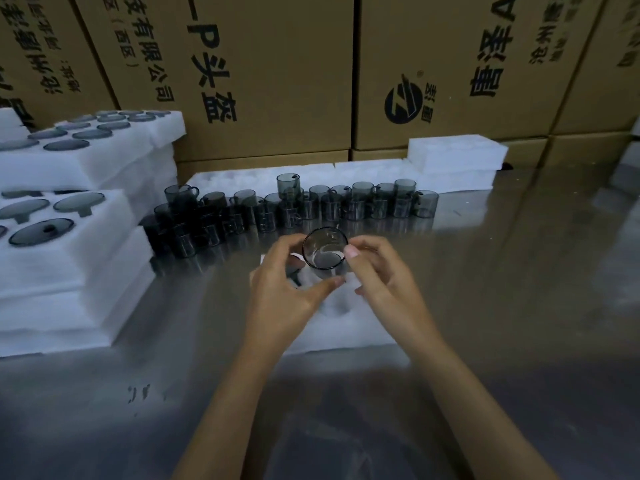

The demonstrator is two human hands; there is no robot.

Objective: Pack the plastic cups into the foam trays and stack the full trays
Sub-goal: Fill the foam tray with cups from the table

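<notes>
- Far to the left of the fingers: stacked full trays (pixel 79 271), white foam, several layers deep, dark cups seated rim-up in the round pockets of the top layers. Judged as the finished share of the work.
- Beyond the fingertips, toward the back of the steel table (pixel 519 271): loose cups (pixel 294 206), smoky grey with small handles, crowded in rows, a few set on top of others. All yet to be packed, so most of the job looks to lie ahead.
- Left hand (pixel 280 289): thumb and fingers curled round the left side of the held cup (pixel 325 252), which is lifted with its open mouth toward the camera.
- Right hand (pixel 377 271): thumb and fingertips pinching the right side of the same cup.
- Directly beneath both hands: current tray (pixel 332 330), white foam, its near pockets bare and unfilled; far pockets mostly hidden by the hands, one dark shape by the left fingers possibly a seated cup, hard to tell.
- Back and to the right of the fingers: spare foam trays (pixel 453 157), holding no visible cups, waiting against cardboard boxes (pixel 277 64) printed with black lettering.
</notes>
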